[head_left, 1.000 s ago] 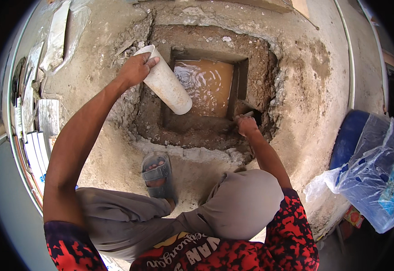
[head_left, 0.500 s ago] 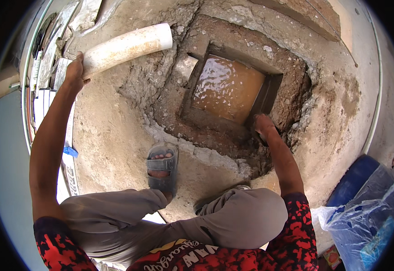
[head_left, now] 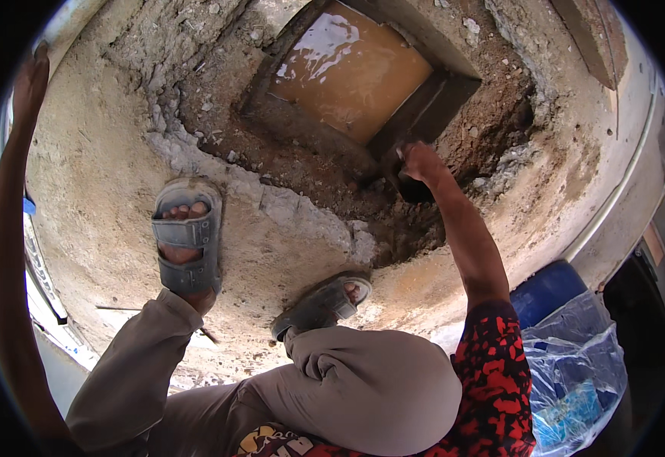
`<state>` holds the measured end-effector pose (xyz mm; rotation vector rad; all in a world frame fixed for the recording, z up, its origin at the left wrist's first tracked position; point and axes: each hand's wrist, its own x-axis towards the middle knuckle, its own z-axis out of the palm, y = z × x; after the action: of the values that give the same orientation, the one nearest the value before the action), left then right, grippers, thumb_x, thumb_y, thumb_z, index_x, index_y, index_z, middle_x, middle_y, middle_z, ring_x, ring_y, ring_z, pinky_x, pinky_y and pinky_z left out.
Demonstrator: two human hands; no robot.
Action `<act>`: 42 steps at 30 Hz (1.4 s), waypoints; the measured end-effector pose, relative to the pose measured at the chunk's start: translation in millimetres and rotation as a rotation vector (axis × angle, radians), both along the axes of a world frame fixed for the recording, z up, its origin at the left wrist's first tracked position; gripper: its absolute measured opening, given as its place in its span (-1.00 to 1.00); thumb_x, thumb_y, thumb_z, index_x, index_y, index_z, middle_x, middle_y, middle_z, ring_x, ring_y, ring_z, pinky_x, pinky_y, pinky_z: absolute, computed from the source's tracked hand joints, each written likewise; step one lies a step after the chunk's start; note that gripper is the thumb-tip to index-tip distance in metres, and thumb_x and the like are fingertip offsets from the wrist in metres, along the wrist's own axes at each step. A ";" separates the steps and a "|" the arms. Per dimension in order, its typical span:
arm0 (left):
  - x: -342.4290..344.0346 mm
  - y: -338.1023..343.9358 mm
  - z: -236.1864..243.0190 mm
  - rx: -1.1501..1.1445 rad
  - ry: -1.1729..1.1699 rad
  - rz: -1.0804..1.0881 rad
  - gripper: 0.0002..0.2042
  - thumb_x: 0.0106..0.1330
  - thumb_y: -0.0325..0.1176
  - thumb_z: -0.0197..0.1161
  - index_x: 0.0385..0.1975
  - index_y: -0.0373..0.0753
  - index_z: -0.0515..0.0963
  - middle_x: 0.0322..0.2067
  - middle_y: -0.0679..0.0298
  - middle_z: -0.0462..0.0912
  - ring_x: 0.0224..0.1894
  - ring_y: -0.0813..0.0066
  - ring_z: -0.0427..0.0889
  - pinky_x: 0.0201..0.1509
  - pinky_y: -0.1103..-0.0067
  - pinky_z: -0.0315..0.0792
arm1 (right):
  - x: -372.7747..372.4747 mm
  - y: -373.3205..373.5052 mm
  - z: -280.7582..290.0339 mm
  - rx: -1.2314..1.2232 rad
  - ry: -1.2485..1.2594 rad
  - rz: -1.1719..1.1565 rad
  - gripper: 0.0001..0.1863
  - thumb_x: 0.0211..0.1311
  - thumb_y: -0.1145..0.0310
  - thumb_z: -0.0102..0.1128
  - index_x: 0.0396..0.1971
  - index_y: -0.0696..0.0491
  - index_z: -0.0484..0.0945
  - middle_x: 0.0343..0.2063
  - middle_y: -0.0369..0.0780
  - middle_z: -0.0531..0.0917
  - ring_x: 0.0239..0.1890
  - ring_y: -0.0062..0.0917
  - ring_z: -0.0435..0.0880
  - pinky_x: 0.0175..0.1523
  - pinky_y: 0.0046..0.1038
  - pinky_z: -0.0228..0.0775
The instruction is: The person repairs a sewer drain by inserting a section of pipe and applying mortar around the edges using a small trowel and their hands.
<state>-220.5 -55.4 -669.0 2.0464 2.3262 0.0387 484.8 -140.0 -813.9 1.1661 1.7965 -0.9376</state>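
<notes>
At the far left edge, my left hand (head_left: 31,85) is closed on the dirty white pipe (head_left: 77,21), most of which lies beyond the top left of the view. Ahead of me a square concrete-walled box (head_left: 448,103) is set in a broken-out pit and holds muddy brown water (head_left: 359,76). My right hand (head_left: 424,161) reaches down to the near right corner of this box. Its fingers are curled by a dark shape or opening there; what they grip, if anything, is hidden.
Broken concrete edges (head_left: 279,206) and loose soil (head_left: 492,114) surround the box. My sandalled feet (head_left: 187,240) stand on the near side. At right are a blue drum (head_left: 549,292) and clear plastic sheeting (head_left: 576,358). A thin pipe (head_left: 614,202) runs along the right.
The view has shifted, so the box sits higher and the pipe has mostly left the frame at top left. My right hand stays near the same corner of the box.
</notes>
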 end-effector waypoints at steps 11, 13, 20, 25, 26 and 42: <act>178.3 -181.0 -4.7 -0.162 -0.083 -0.037 -0.30 0.32 -0.05 0.21 0.37 -0.17 0.10 0.32 -0.01 0.20 0.33 -0.14 0.22 0.26 -0.12 0.17 | 9.0 0.9 -53.3 0.016 -0.028 0.183 -0.70 -0.06 0.36 0.27 -0.25 0.08 0.61 -0.21 -0.04 0.69 -0.07 -0.12 0.64 0.00 -0.19 0.52; 194.4 -208.6 0.4 -0.181 -0.087 -0.024 -0.29 0.31 -0.05 0.21 0.38 -0.17 0.10 0.32 -0.01 0.19 0.33 -0.14 0.21 0.26 -0.13 0.16 | 12.3 -22.1 -80.3 -0.019 0.101 0.253 -0.56 -0.06 0.22 0.31 -0.11 0.04 0.58 -0.17 -0.05 0.68 -0.06 -0.12 0.64 0.02 -0.20 0.52; 222.9 -254.7 6.4 -0.252 -0.167 0.020 -0.27 0.28 -0.07 0.24 0.38 -0.17 0.07 0.33 -0.02 0.16 0.34 -0.16 0.19 0.27 -0.14 0.14 | 9.5 -1.1 -48.5 -0.210 0.204 0.112 -0.54 -0.14 0.22 0.42 -0.14 -0.03 0.56 -0.20 -0.13 0.67 -0.20 -0.32 0.67 -0.10 -0.34 0.53; 226.5 -267.7 2.3 -0.266 -0.198 0.057 -0.25 0.27 -0.08 0.25 0.38 -0.17 0.06 0.34 -0.03 0.13 0.34 -0.17 0.17 0.27 -0.15 0.12 | -86.3 51.5 -13.2 -0.280 0.153 0.043 -0.58 -0.13 0.13 0.33 -0.20 -0.04 0.60 -0.32 -0.09 0.69 -0.19 -0.19 0.68 -0.11 -0.27 0.53; 229.7 -267.5 2.0 -0.258 -0.203 0.054 -0.25 0.26 -0.08 0.26 0.39 -0.17 0.05 0.34 -0.03 0.13 0.34 -0.17 0.16 0.28 -0.15 0.12 | -89.0 55.1 -10.9 -0.274 0.202 0.048 -0.59 -0.13 0.13 0.33 -0.23 -0.03 0.60 -0.35 -0.09 0.69 -0.21 -0.19 0.68 -0.13 -0.28 0.53; 241.3 -271.7 3.6 -0.253 -0.224 0.068 -0.18 0.21 -0.12 0.31 0.40 -0.18 0.00 0.36 -0.07 0.05 0.35 -0.22 0.10 0.29 -0.18 0.07 | 3.5 -3.4 -50.2 -0.071 0.111 -0.032 -0.60 -0.11 0.18 0.42 -0.21 -0.03 0.62 -0.28 -0.14 0.71 -0.19 -0.35 0.71 -0.10 -0.34 0.58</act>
<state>20.8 -327.1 -665.4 1.7479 2.1416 -0.0220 488.3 -143.4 -864.1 1.1203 1.8213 -1.0948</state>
